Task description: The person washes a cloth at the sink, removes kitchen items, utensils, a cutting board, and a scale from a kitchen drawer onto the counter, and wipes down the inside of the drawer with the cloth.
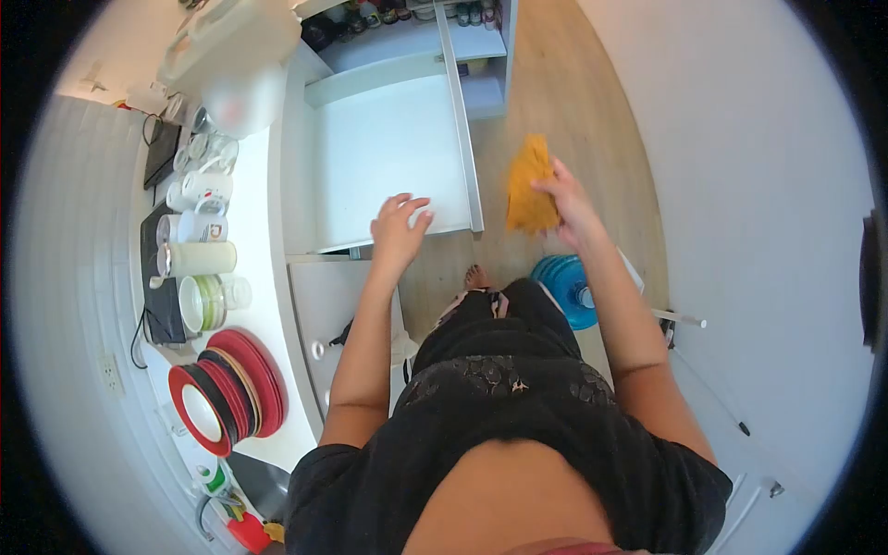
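Note:
My right hand [572,205] grips a yellow-orange cloth [531,190], bunched up and held in the air to the right of the drawer. A wide white drawer [388,139] is pulled out in front of me, its white bottom showing. Over the drawer's near edge is my left hand [400,231], fingers apart and curved, with nothing in it. Whether its fingertips touch the drawer's edge I cannot tell.
On the counter at left stand a stack of red and black plates [254,384], glasses and white mugs [205,188]. A blue water jug [562,277] is on the floor near my legs. Shelves [476,42] with small jars lie beyond the drawer. A white wall [758,185] runs along the right.

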### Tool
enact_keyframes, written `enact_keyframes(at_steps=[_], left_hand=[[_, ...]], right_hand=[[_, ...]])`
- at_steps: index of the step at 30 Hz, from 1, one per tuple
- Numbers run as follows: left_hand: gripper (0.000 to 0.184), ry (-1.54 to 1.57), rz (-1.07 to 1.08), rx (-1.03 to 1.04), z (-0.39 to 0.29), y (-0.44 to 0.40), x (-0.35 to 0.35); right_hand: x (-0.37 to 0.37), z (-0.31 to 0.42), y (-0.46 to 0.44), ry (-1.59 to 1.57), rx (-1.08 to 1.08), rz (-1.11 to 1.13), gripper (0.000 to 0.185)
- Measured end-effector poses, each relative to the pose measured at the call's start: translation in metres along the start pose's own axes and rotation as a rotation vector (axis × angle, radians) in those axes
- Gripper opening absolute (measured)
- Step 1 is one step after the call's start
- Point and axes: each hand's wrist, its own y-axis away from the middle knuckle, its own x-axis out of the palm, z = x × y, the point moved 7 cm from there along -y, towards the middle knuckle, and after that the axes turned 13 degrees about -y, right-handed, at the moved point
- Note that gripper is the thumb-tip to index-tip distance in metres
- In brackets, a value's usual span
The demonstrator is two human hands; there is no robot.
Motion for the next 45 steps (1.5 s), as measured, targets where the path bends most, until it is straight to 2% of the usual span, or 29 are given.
enact_keyframes(at_steps=[2,4,6,9,11,18,21,23,24,25,27,28,29,31,32,34,35,37,38,40,42,45], left_hand=[[0.033,0.000,0.069,-0.024,-0.018,-0.019,0.013],[0.034,-0.005,0.129,-0.043,-0.030,-0.035,0.024],[0.036,0.051,0.203,-0.115,-0.034,-0.045,0.037],[0.037,0.089,0.223,-0.174,-0.037,-0.057,0.048],[0.037,0.070,0.200,-0.207,-0.038,-0.061,0.046],[0.037,0.056,0.171,-0.377,-0.042,-0.069,0.052],[0.041,0.153,0.250,-0.480,-0.043,-0.072,0.053],[0.040,0.171,0.264,-0.516,-0.045,-0.074,0.051],[0.038,0.183,0.277,-0.536,-0.045,-0.073,0.050],[0.038,0.188,0.280,-0.549,-0.045,-0.073,0.050],[0.037,0.167,0.296,-0.564,-0.044,-0.073,0.050],[0.037,0.168,0.297,-0.575,-0.043,-0.073,0.049],[0.037,0.161,0.279,-0.557,-0.044,-0.074,0.048],[0.036,0.159,0.266,-0.547,-0.044,-0.074,0.049],[0.036,0.137,0.259,-0.535,-0.043,-0.075,0.050],[0.035,0.117,0.254,-0.521,-0.042,-0.075,0.051],[0.034,0.105,0.237,-0.523,-0.043,-0.075,0.052],[0.033,0.099,0.219,-0.534,-0.045,-0.075,0.053],[0.032,0.110,0.222,-0.542,-0.044,-0.076,0.053],[0.031,0.114,0.232,-0.544,-0.041,-0.076,0.054],[0.031,0.111,0.237,-0.534,-0.036,-0.077,0.059],[0.031,0.095,0.232,-0.527,-0.036,-0.078,0.059]], right_hand=[[0.000,0.030,-0.052,0.223,-0.151,-0.014,0.046],[0.008,0.071,-0.106,0.791,-0.601,-0.095,0.046],[0.017,0.097,-0.166,0.865,-0.685,-0.138,0.045],[0.033,0.120,-0.271,0.756,-0.526,-0.025,0.040],[0.041,0.135,-0.328,0.773,-0.683,-0.102,0.036],[0.070,0.149,-0.498,0.938,-0.637,-0.094,0.030],[0.075,0.155,-0.538,0.700,-0.751,-0.092,0.033],[0.100,0.161,-0.530,0.237,-0.604,0.073,0.030],[0.101,0.158,-0.527,0.153,-0.393,0.065,0.038],[0.096,0.150,-0.539,0.158,-0.379,0.067,0.038],[0.091,0.142,-0.555,0.211,-0.438,0.060,0.027],[0.110,0.152,-0.539,0.779,-0.635,0.185,0.017],[0.117,0.156,-0.535,0.779,-0.627,0.191,0.017],[0.126,0.159,-0.501,1.092,-0.211,-0.051,0.019],[0.118,0.148,-0.514,1.094,-0.202,-0.051,0.019],[0.113,0.147,-0.540,1.358,-0.723,-0.087,0.029],[0.105,0.142,-0.543,1.364,-0.718,-0.085,0.029],[0.109,0.137,-0.527,1.367,-0.888,0.015,0.039],[0.107,0.132,-0.522,1.366,-0.882,0.019,0.039],[0.091,0.125,-0.493,0.946,-0.602,-0.097,0.044],[0.087,0.113,-0.436,1.216,-0.549,-0.178,0.035],[0.072,0.075,-0.346,1.069,-0.424,-0.086,0.037]])
